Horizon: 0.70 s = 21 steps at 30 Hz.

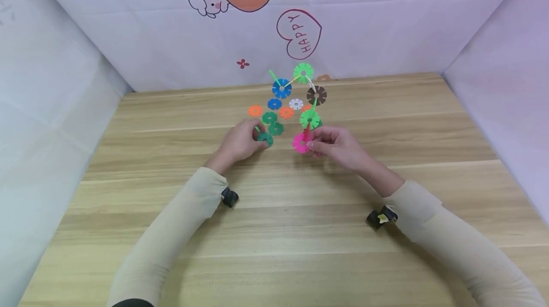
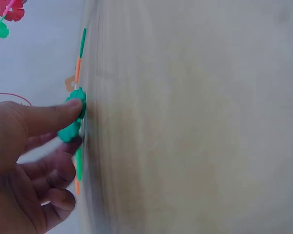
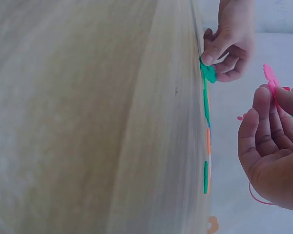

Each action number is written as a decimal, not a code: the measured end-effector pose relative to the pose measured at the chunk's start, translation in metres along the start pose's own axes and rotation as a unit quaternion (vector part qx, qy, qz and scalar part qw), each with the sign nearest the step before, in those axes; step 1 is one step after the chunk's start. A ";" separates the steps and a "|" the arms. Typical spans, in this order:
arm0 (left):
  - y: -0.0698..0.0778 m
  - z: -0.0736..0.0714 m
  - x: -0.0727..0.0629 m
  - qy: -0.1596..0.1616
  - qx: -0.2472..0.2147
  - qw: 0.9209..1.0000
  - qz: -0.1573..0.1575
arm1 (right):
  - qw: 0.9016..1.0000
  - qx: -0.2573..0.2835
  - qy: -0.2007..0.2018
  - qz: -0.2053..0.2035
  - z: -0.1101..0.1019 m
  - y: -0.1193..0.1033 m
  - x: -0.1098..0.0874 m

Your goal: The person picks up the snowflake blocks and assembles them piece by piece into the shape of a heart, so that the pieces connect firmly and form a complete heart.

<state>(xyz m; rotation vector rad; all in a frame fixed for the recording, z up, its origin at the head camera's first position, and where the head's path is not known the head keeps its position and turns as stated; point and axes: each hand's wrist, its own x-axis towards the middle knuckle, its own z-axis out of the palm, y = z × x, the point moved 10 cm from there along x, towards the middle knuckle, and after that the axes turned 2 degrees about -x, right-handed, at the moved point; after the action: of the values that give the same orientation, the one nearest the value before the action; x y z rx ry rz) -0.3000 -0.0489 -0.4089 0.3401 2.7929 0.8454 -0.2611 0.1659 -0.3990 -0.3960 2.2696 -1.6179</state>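
Observation:
My left hand [image 1: 242,139] pinches a dark green slotted disc [image 1: 267,139] between thumb and fingers, low over the table. The left wrist view shows the thumb pressed on that green disc [image 2: 71,129]. My right hand [image 1: 340,148] pinches a pink slotted disc [image 1: 300,143] by its right edge. From the pink disc runs a chain of interlocked discs: a red disc [image 1: 306,131] edge-on, a light green disc [image 1: 309,119], a brown disc [image 1: 316,95], another light green disc [image 1: 303,73] and a blue disc [image 1: 281,88], with others edge-on between them.
Loose discs lie on the wooden table [image 1: 274,230] between and beyond the hands: two dark green discs [image 1: 276,129], a small blue disc [image 1: 274,104], a white disc [image 1: 296,104] and several orange discs [image 1: 255,111]. A printed white cloth [image 1: 369,35] stands behind the table.

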 end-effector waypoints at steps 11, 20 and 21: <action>0.009 0.012 -0.030 -0.005 -0.243 0.970 -0.004 | 1.000 0.013 0.010 0.009 0.003 -0.002 0.001; 0.027 0.044 -0.055 -0.076 -0.426 0.901 -0.039 | 0.999 0.025 0.027 -0.005 0.005 -0.008 0.003; 0.027 0.046 -0.056 -0.078 -0.442 0.893 -0.044 | 0.999 0.027 0.028 -0.007 0.006 -0.009 0.004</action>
<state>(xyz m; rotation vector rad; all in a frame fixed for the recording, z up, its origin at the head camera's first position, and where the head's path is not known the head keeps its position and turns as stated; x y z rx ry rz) -0.2304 -0.0187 -0.4241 0.1072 1.9689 1.8175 -0.2618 0.1565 -0.3924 -0.3583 2.2638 -1.7131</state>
